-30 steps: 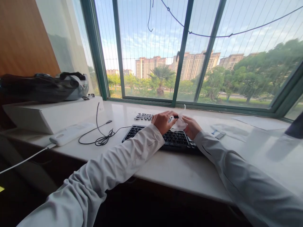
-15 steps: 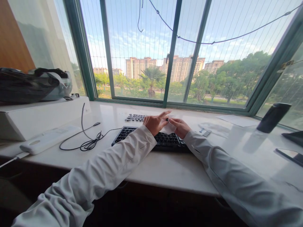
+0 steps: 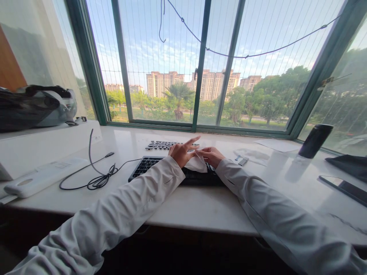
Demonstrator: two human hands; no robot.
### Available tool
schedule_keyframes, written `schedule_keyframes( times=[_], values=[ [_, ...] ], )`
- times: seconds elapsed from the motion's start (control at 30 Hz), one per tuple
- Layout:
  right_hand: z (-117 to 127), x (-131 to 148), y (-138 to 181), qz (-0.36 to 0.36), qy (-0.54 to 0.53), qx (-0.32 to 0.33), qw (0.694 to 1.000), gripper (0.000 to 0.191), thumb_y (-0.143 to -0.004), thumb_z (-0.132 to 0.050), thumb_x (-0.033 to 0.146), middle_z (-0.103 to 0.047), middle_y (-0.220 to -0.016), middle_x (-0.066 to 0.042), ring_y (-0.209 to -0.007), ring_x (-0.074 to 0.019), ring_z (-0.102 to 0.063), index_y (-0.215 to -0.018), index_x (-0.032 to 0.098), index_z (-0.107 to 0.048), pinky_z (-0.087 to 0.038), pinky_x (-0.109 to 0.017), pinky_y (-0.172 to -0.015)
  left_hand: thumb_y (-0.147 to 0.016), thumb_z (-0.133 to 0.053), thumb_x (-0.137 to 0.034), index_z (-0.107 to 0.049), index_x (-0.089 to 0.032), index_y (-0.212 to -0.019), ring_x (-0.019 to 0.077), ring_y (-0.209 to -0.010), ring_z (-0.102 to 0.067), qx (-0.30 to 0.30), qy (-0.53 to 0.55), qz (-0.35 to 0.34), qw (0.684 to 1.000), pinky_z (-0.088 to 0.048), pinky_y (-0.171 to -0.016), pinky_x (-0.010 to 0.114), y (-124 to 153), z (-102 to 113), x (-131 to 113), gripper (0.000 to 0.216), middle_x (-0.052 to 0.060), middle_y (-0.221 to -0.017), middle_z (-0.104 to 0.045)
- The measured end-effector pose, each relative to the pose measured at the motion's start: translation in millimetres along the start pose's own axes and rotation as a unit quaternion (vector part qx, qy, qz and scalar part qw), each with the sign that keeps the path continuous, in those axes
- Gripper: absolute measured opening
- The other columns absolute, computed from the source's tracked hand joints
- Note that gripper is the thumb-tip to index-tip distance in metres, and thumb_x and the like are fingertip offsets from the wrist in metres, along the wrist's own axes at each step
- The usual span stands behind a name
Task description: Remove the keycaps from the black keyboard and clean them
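My left hand (image 3: 180,154) pinches with thumb and a finger while its other fingers stretch out. Half a second ago a small dark keycap showed at these fingertips; the wipe now covers it. My right hand (image 3: 212,156) grips a thin white wipe (image 3: 197,165) with closed fingertips, touching my left fingertips. The wipe droops over a black keyboard (image 3: 146,165), partly hidden by hands and sleeves. Behind my left hand, several loose dark keycaps (image 3: 158,144) lie in rows on the white counter (image 3: 197,206).
A coiled black cable (image 3: 100,179) and a white power strip (image 3: 47,177) lie left. On the right are a small metal-coloured piece (image 3: 243,162), clear plastic (image 3: 255,156), paper (image 3: 276,144), a black cylinder (image 3: 315,141) and a phone (image 3: 344,188). A window frame (image 3: 197,126) runs behind.
The view has turned slightly right and up. The white wipe now hangs lower and more spread between my hands, and the dark keycap between my fingertips is no longer visible.
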State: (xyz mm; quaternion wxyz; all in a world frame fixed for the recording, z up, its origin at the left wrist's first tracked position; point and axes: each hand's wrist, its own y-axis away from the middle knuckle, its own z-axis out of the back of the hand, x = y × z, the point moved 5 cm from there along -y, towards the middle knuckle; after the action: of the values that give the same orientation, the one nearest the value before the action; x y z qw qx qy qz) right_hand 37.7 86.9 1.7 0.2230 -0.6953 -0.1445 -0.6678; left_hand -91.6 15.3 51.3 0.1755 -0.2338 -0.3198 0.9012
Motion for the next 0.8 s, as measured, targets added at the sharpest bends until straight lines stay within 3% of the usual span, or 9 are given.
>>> schedule_keyframes(
  times=[0.1, 0.27, 0.47, 0.6, 0.8],
  values=[
    [1.0, -3.1, -2.9, -0.006, 0.024, 0.002, 1.000, 0.038, -0.052, -0.080, 0.045, -0.066, -0.062, -0.005, -0.058, -0.0124, -0.058, -0.066, 0.011, -0.070, -0.043, -0.025, -0.058, -0.074, -0.065, -0.045, -0.038, -0.044, -0.132, 0.0170, -0.097, -0.064, 0.006, -0.014, 0.017, 1.000, -0.049, -0.080, 0.026, 0.2, -0.4, 1.9, 0.064, -0.010, -0.102, -0.069],
    [-0.2, -7.2, -7.5, 0.018, 0.066, -0.018, 0.998, 0.044, -0.055, -0.073, 0.056, -0.047, -0.040, 0.004, -0.038, -0.0048, -0.036, -0.056, 0.013, -0.063, -0.030, -0.022, -0.043, -0.072, -0.067, -0.042, -0.043, -0.045, -0.127, 0.0172, -0.096, -0.065, 0.003, -0.030, 0.023, 0.999, -0.049, -0.082, 0.028, -0.8, 0.6, 4.4, 0.060, -0.012, -0.099, -0.070],
    [-3.5, -3.8, -2.0, -0.007, 0.027, -0.018, 0.999, 0.044, -0.055, -0.074, 0.054, -0.064, -0.058, -0.003, -0.053, -0.0117, -0.055, -0.070, 0.013, -0.070, -0.039, -0.023, -0.050, -0.071, -0.068, -0.046, -0.047, -0.044, -0.124, 0.0169, -0.092, -0.066, -0.014, -0.035, 0.028, 0.999, -0.048, -0.081, 0.028, -1.6, 3.7, 5.4, 0.057, -0.011, -0.098, -0.070],
    [-4.7, -2.7, 0.8, -0.030, 0.003, 0.012, 0.999, 0.039, -0.052, -0.079, 0.045, -0.066, -0.060, -0.005, -0.053, -0.0121, -0.056, -0.067, 0.011, -0.070, -0.039, -0.024, -0.050, -0.071, -0.068, -0.044, -0.050, -0.044, -0.121, 0.0178, -0.092, -0.066, -0.006, -0.043, 0.015, 0.999, -0.048, -0.079, 0.028, -0.8, 1.7, 5.7, 0.053, -0.012, -0.093, -0.071],
    [-6.1, 0.6, 0.0, 0.015, -0.023, 0.050, 0.998, 0.034, -0.051, -0.081, 0.039, -0.067, -0.062, -0.005, -0.056, -0.0128, -0.057, -0.067, 0.010, -0.070, -0.040, -0.026, -0.057, -0.069, -0.065, -0.054, -0.052, -0.043, -0.119, 0.0166, -0.089, -0.067, -0.016, -0.029, 0.013, 0.999, -0.048, -0.074, 0.026, -3.1, 1.4, 11.9, 0.053, -0.011, -0.092, -0.072]
  ],
)
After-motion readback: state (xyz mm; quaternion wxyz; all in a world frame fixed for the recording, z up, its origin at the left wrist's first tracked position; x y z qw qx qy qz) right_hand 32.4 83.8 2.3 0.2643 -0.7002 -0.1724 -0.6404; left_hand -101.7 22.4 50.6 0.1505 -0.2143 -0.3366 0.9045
